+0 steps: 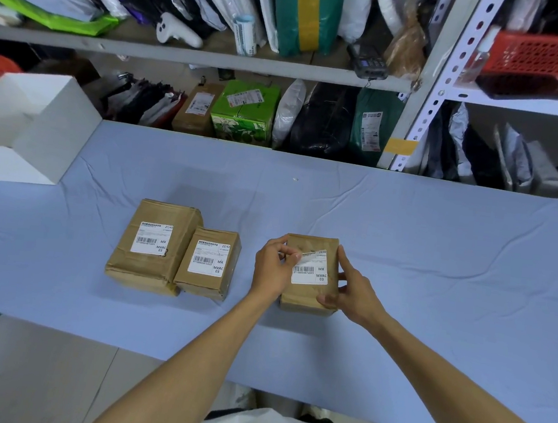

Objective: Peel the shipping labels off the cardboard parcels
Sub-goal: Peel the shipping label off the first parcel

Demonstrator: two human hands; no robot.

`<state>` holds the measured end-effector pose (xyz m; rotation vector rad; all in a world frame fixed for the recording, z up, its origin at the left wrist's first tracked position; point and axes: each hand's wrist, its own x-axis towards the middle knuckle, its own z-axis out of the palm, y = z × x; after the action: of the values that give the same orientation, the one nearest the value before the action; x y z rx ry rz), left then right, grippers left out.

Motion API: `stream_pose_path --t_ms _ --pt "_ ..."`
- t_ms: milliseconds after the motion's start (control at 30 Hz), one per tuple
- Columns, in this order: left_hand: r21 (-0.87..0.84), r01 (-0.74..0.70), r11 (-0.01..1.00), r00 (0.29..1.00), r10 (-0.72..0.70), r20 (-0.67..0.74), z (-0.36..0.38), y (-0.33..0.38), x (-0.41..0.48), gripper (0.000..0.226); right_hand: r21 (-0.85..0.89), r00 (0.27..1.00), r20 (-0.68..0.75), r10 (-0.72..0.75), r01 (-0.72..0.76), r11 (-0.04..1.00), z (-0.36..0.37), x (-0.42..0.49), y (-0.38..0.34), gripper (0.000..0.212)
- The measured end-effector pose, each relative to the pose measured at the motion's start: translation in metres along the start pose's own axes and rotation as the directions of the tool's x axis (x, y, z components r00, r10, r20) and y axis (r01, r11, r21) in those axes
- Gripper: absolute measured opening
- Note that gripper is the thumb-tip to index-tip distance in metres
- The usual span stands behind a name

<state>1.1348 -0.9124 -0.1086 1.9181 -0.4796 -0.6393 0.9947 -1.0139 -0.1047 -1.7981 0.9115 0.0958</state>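
Three brown cardboard parcels lie on the light blue table cloth [437, 262]. The large parcel [150, 244] and the smaller parcel [208, 263] sit side by side at the left, each with a flat white label. The third parcel [311, 283] is between my hands. Its white shipping label [312, 270] has its upper left corner lifted and folded back. My left hand [273, 267] pinches that lifted corner between thumb and fingers. My right hand [351, 293] grips the parcel's right side and front edge.
A white open box [39, 124] stands at the table's back left. Behind the table, metal shelves [218, 56] hold many bagged and boxed parcels, a green box [245, 113] and a red basket [548, 55]. The tiled floor [29, 374] shows below the table's front edge.
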Motion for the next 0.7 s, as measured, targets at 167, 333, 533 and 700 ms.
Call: stream_pose_path --t_ms 167,333,533,700 --pt "0.006 -0.009 1.000 1.000 0.009 0.001 0.0003 -0.0006 0.0012 0.008 0.019 1.000 -0.003 0.001 -0.001 1.000 0.0001 -0.0003 0.0003 0.107" --pt "0.005 -0.009 1.000 1.000 0.009 0.001 0.0011 -0.0029 0.0026 0.006 0.024 1.000 -0.003 0.004 -0.004 1.000 0.0000 0.0001 0.0014 0.106" --pt "0.001 -0.008 1.000 1.000 0.008 0.006 0.0011 -0.0033 0.0028 0.007 0.020 1.000 0.005 0.009 -0.009 1.000 0.0000 0.0004 0.0010 0.107" --pt "-0.006 -0.003 1.000 1.000 0.003 0.010 0.0013 -0.0038 0.0031 0.007 0.026 1.000 0.006 0.011 -0.011 1.000 -0.0001 0.0003 0.0008 0.107"
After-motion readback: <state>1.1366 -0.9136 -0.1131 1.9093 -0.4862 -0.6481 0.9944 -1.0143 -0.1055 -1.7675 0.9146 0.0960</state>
